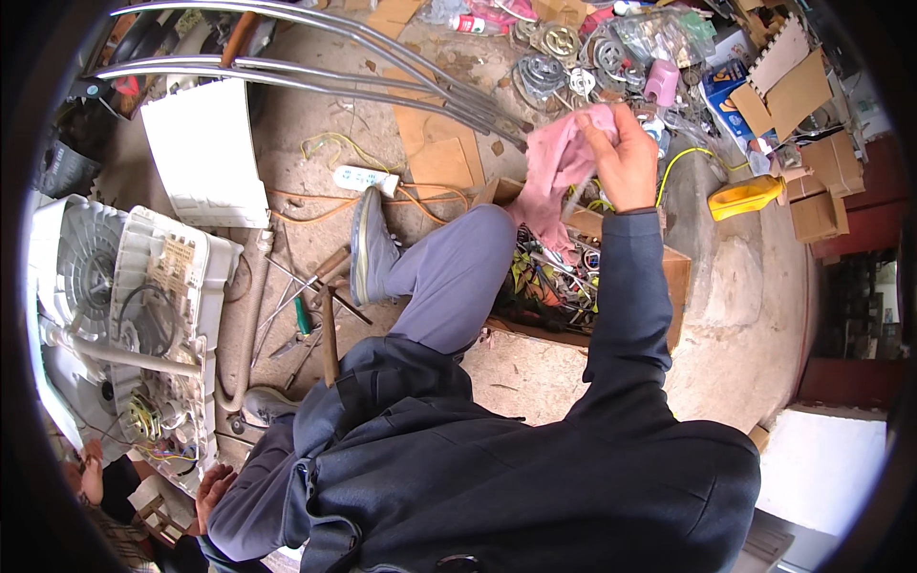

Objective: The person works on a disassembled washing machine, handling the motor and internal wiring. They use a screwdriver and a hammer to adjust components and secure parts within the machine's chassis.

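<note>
Raised over the cardboard box, my right hand [626,158] pinches a crumpled pink rag [559,162] between thumb and fingers. The rag hangs to the left and its lower end reaches the box's contents. That box [676,286] holds a jumble of wires, cables and small parts beside my bent knee. My left hand [212,492] lies low at the left by my other knee, fingers loosely apart, with nothing visible in it. Close to it stands an opened washing machine [172,296], its white tub parts, hose and motor wiring exposed.
A hammer [330,334], a green-handled screwdriver [303,315] and metal rods lie on the concrete. Bent metal tubes [315,81] cross the upper left above a white panel [205,153]. Coils and scrap cover the far right near a yellow bottle [745,198]. Another person's hand [89,473] shows lower left.
</note>
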Motion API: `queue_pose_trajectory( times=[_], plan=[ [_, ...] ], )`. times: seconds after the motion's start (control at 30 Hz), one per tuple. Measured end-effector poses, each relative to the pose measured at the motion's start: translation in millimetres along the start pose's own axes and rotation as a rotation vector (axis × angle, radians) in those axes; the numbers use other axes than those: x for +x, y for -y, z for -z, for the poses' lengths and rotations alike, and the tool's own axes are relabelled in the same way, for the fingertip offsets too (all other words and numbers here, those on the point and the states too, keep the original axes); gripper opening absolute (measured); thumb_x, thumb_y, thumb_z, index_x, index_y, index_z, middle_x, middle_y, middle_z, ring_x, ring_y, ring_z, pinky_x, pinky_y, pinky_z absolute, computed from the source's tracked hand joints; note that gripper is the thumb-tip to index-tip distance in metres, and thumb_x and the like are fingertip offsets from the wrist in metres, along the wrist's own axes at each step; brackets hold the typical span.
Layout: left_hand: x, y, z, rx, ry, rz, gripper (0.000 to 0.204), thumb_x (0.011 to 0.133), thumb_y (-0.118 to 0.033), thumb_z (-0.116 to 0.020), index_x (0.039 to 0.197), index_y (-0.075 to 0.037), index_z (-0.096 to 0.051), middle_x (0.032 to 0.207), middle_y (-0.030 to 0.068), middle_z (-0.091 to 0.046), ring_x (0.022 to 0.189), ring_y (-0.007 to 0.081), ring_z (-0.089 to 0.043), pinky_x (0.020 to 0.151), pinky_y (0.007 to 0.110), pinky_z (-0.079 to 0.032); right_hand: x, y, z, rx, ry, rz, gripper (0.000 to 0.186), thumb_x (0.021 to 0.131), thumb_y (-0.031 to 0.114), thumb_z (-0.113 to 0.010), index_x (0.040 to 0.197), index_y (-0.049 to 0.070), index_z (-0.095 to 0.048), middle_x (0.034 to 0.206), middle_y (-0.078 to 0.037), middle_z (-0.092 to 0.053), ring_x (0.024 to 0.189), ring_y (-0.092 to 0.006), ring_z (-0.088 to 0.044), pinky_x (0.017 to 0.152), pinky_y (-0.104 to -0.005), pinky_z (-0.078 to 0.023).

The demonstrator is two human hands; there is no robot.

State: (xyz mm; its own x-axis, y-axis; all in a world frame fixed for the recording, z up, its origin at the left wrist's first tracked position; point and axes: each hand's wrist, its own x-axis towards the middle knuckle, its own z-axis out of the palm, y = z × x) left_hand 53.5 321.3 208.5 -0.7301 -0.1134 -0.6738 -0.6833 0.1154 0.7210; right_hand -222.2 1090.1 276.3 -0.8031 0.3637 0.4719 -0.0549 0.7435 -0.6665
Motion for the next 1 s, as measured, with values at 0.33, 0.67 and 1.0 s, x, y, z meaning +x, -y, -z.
queue_pose_trajectory(
  times=[0.33,0.67,1.0],
  plan=[
    [-0.7,-0.3,0.7,-0.157,0.01,0.069,0.045,0.096,-0.019,-0.068,0.134,0.003,-0.055,0.124,0.0166,-0.067,0.114,0.029,-0.066,0.102,0.044,-0.053,25.3,35.7,-1.1,0.527,-0.357,0.257,0.018,0.095,0.005,-0.072,0.107,-0.001,-0.06,0.095,-0.002,-0.067,0.085,-0.0076,-0.059,0.078,-0.0223,-0.049],
    [1.0,1.3,0.5,-0.186,0.018,0.065,0.041,0.096,-0.016,-0.067,0.132,0.002,-0.056,0.124,0.016,-0.067,0.114,0.0292,-0.066,0.103,0.043,-0.052,34.5,40.2,13.5,0.459,-0.42,0.443,0.028,0.092,-0.01,-0.062,0.117,0.0,-0.058,0.114,-0.008,-0.064,0.103,-0.0131,-0.063,0.089,-0.0268,-0.053],
    [9.6,5.1,6.6,-0.176,0.023,0.08,0.045,0.096,-0.018,-0.07,0.133,0.002,-0.055,0.126,0.0162,-0.066,0.115,0.0293,-0.065,0.103,0.044,-0.052,-13.7,-49.1,-58.5,-0.131,0.397,0.23,0.03,0.083,0.002,-0.071,0.112,0.004,-0.062,0.098,-0.02,-0.068,0.092,-0.0348,-0.069,0.083,-0.0414,-0.055]
  ],
)
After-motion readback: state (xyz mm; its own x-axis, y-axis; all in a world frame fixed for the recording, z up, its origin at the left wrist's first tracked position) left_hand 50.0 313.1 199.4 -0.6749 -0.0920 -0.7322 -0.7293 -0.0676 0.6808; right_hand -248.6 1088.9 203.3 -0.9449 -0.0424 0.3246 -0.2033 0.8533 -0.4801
